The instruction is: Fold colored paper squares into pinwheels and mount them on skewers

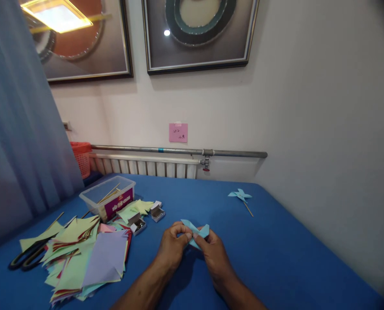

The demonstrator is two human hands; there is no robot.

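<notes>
My left hand and my right hand meet over the middle of the blue table. Both pinch a small folded light-blue paper piece, which has pointed flaps sticking up between the fingertips. The fingers of both hands are closed on it. A finished light-blue paper pinwheel on a thin wooden stick lies further back on the right, well apart from my hands.
A heap of coloured paper squares lies at the left, with black-handled scissors beside it. A clear plastic box holds wooden sticks. Two small open boxes sit nearby. A radiator and an orange basket stand behind.
</notes>
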